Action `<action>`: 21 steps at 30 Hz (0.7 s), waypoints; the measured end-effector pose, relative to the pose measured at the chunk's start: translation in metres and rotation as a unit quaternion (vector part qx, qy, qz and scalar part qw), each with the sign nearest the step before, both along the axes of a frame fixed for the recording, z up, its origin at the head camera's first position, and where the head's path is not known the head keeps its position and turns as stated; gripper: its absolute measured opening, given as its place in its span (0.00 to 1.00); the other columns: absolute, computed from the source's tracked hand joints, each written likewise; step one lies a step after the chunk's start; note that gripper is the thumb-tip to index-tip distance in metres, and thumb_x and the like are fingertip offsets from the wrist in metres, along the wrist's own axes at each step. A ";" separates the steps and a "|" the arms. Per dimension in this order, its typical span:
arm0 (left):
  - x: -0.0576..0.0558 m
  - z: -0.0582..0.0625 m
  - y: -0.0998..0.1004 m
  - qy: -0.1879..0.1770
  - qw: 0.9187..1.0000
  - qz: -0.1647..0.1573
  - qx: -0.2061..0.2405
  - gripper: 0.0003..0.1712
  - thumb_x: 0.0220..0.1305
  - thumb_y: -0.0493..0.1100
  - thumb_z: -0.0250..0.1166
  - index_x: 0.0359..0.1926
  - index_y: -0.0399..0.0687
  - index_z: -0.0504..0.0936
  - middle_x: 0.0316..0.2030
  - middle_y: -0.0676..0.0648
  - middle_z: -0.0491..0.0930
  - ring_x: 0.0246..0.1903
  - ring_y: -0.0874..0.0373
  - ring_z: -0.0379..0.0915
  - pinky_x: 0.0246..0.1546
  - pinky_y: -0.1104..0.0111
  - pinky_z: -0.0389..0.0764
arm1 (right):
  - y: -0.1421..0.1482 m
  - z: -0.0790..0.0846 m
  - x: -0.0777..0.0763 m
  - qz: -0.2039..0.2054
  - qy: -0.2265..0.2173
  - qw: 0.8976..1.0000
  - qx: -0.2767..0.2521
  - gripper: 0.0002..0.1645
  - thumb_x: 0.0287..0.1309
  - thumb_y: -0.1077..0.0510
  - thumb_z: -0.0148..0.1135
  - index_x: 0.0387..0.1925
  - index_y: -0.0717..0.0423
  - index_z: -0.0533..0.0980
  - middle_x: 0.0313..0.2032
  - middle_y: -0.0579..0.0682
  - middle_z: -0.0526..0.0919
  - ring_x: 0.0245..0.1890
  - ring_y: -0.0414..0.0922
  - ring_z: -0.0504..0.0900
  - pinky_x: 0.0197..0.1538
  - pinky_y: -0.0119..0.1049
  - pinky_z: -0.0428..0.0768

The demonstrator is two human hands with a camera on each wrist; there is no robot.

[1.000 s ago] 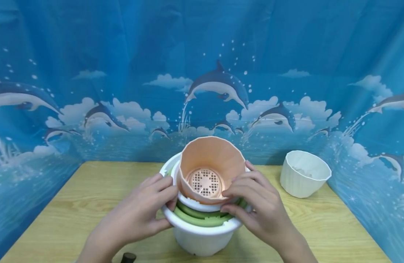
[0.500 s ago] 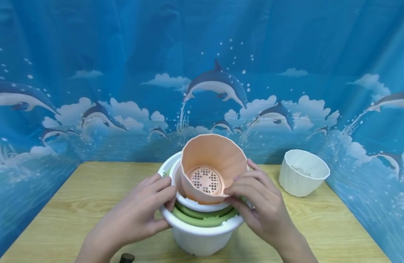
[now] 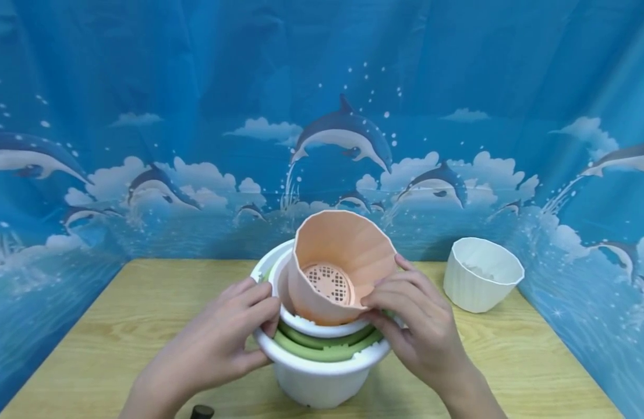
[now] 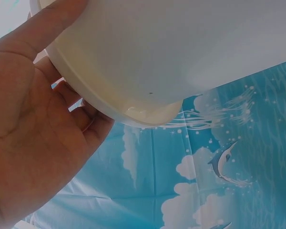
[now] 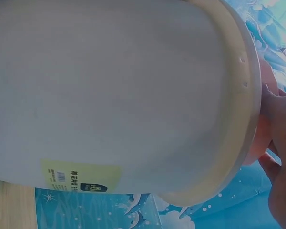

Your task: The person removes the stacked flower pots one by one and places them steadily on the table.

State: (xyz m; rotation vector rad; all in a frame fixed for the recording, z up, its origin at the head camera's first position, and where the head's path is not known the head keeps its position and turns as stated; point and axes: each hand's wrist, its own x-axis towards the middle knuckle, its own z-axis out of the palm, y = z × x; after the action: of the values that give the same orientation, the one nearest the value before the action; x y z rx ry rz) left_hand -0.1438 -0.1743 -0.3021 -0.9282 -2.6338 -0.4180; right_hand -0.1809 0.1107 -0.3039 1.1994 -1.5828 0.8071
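Note:
A large white flowerpot point(image 3: 322, 384) stands on the table, with green pots point(image 3: 322, 352) and a smaller white pot point(image 3: 314, 330) nested inside it. On top, an orange flowerpot point(image 3: 348, 238) with a grid of holes in its base sits tilted in the stack. My left hand point(image 3: 225, 334) grips the left rim of the large white pot; the left wrist view shows the thumb outside and the fingers point(image 4: 93, 126) over the rim. My right hand point(image 3: 424, 326) pinches the near right rim of the orange pot. In the right wrist view, the white pot hides most of the orange one.
An off-white ribbed pot point(image 3: 471, 288) with some pale pieces inside stands at the back right of the wooden table point(image 3: 165, 308). A dark cylindrical end point(image 3: 202, 411) shows at the front edge. A blue dolphin curtain point(image 3: 238, 145) encloses the back and sides.
The orange pot has tilted further and its far rim has risen slightly, with my right hand pinching its rim. My left hand keeps its grip on the white pot's rim.

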 end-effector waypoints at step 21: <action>0.000 -0.001 0.000 0.011 1.000 -0.003 0.002 0.26 0.47 0.51 0.78 0.29 0.67 0.64 0.30 0.66 0.60 0.34 0.67 0.57 0.35 0.71 0.64 | 0.002 0.006 0.001 -0.012 0.046 0.995 -0.083 0.19 0.61 0.52 0.67 0.25 0.65 0.80 0.25 0.53 0.83 0.32 0.49 0.78 0.66 0.42 0.72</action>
State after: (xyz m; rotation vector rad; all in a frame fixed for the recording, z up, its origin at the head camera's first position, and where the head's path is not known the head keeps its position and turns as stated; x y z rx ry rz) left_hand -0.1436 -0.1747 -0.3031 -0.9351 -2.6092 -0.4133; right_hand -0.1804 0.1125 -0.2977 1.0818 -1.4242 0.8383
